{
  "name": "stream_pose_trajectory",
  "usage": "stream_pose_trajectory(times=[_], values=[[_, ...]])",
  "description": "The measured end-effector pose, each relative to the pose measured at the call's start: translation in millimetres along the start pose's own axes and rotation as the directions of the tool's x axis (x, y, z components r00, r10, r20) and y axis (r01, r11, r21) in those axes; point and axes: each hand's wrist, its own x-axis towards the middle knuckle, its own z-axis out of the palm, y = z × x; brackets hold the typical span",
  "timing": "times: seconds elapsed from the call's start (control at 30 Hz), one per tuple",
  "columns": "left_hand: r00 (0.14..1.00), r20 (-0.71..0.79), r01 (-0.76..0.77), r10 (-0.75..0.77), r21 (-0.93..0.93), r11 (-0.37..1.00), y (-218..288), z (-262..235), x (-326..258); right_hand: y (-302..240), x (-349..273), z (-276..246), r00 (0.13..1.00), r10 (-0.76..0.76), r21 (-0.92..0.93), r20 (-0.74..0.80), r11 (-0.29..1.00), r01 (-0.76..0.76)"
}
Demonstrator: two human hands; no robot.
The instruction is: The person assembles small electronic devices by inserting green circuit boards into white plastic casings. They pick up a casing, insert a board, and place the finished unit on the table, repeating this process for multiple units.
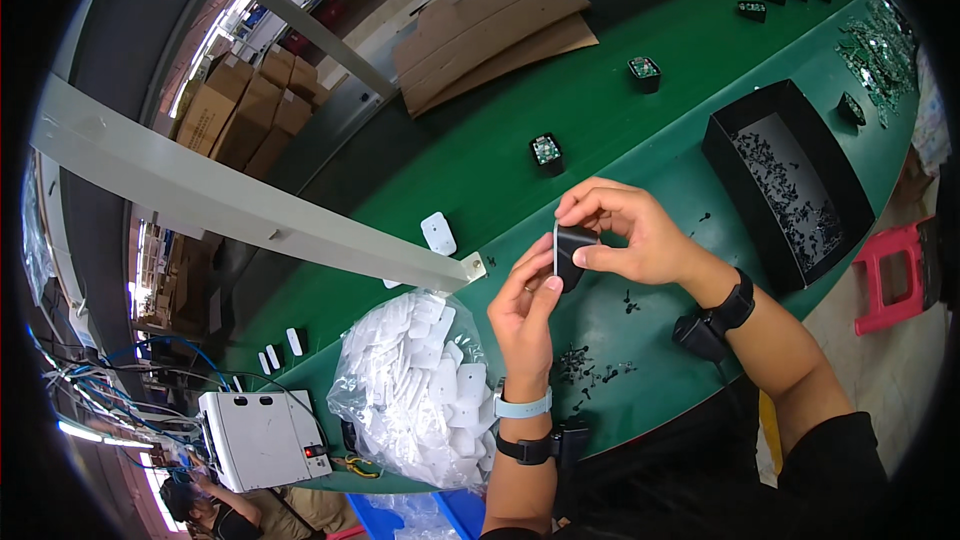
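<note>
Between my two hands is a small black housing (575, 240) with a thin white cover (556, 242) against its left face. My right hand (640, 237) grips the housing from the right, thumb on its near side and fingers over its top. From below and left, my left hand (524, 312) pinches the cover and the housing's lower end. Whether the cover is fully seated cannot be seen. Loose black screws with small parts (580, 365) lie on the green bench just below the hands. A clear plastic bag (350, 360) full of white covers (443, 380) rests beside my left forearm.
A black box (735, 145) of screws stands at right, near a pile of green circuit boards (880, 55). Black housings with boards (546, 150) sit on the green belt (480, 180). A pale metal post (250, 205) crosses at left, above a white machine (262, 440).
</note>
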Motion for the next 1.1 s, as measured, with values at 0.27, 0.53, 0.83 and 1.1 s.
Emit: stream_pose_trajectory(times=[0.27, 0.53, 0.83, 1.1], values=[[0.952, -0.069, -0.213, 0.299, 0.551, 0.807, -5.4, 2.6, -1.0, 9.0, 0.5, 12.0, 0.994, 0.076, 0.046, -0.076, 0.996, -0.072], [0.822, -0.119, -0.249, 0.558, 0.804, 0.539, -0.6, -0.2, 1.5, 17.7, 48.3, 39.1, 0.972, 0.223, -0.037, -0.073, 0.973, -0.226], [0.771, 0.009, -0.439, 0.637, 0.732, 0.521, 10.5, 1.0, 1.6, 106.5, 146.0, 52.0, 0.959, 0.233, -0.554, 0.163, 0.826, -0.107], [0.833, -0.128, -0.234, 0.538, 0.800, 0.552, 7.3, -0.7, -0.6, 87.3, 140.0, 56.7, 0.974, 0.104, -0.782, 0.202, 0.616, 0.096]])
